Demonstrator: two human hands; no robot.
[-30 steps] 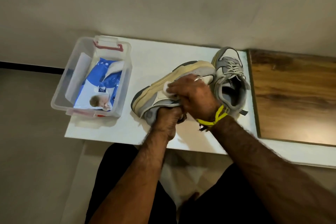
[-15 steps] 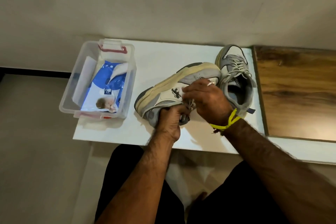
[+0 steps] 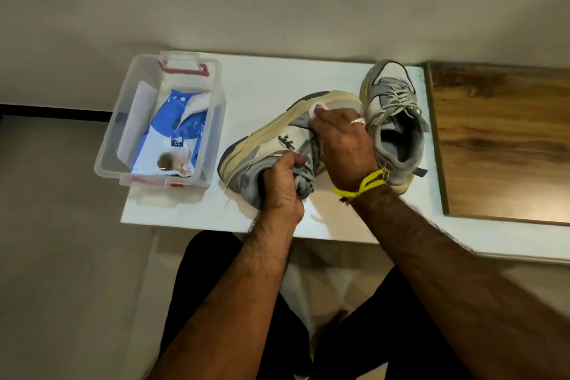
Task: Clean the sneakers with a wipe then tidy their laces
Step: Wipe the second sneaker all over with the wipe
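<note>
Fingers of left hand (image 3: 282,185) clamp tipped sneaker (image 3: 277,145) at collar, steadying it mid-table; right hand (image 3: 345,145) fingers pinch wipe (image 3: 319,107) against toe midsole. Second sneaker (image 3: 393,120) waits near table's right edge.

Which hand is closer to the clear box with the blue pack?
Left. The left hand grips the tipped sneaker at its collar, on the side toward the clear box. The right hand rubs a wipe near the toe, farther away.
</note>
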